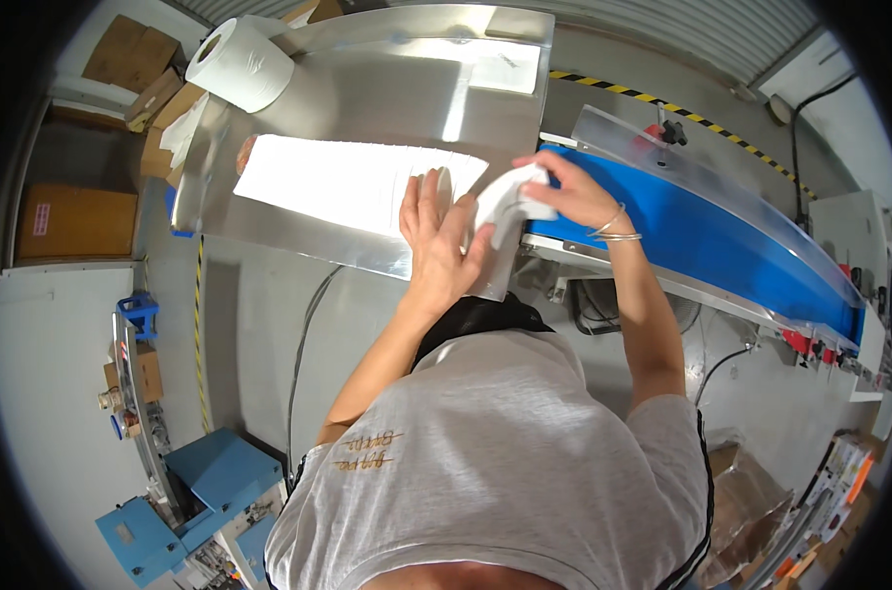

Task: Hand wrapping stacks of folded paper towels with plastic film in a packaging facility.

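A long row of overlapping white sheets, paper or flat bags, lies across the steel table. My left hand rests on its right end, fingers stretched out and slightly apart. Just to the right, a bent white piece curls up off the metal. My right hand pinches its upper edge between thumb and fingers. A bracelet circles that wrist. Something reddish-brown sits at the row's far left end, mostly covered.
A blue conveyor belt with a clear side guard runs off to the right from the table. A large white roll stands at the table's back left, and a white card lies at its back right. Blue machine boxes are at lower left.
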{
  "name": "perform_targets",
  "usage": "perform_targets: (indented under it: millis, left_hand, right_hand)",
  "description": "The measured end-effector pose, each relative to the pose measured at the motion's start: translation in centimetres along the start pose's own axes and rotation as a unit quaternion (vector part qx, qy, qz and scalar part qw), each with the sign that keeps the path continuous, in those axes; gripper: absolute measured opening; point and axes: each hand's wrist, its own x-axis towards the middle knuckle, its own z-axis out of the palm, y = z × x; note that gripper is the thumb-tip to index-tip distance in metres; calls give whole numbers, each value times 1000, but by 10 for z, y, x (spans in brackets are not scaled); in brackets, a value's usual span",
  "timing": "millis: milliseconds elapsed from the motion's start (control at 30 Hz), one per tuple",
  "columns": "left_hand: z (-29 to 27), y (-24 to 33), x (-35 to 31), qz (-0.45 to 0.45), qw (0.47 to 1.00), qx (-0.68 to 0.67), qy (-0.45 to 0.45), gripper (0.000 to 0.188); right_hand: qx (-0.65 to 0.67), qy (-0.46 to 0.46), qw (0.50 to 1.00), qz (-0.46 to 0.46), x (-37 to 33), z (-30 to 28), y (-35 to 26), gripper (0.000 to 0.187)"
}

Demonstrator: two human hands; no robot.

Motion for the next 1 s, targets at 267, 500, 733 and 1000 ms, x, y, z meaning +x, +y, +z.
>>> perform_targets:
  millis: [267, 500, 733, 1000]
  left_hand:
    - [4, -11, -4, -20, 997, 60, 34, 45]
    - [8, -12, -5, 5, 998, 38, 40, 43]
    - [-1, -9, -3, 9, 1000, 12, 8, 35]
    - [-7, -24, -2, -26, 998, 35, 46, 37]
  right_hand:
    - [-121, 417, 879, 196, -69, -61, 94, 54]
    - [-544, 487, 669, 136, -91, -64, 56, 57]
    - [-123, 67, 985, -96, -2, 29, -10, 47]
    - [114, 162, 977, 84, -17, 1, 35, 27]
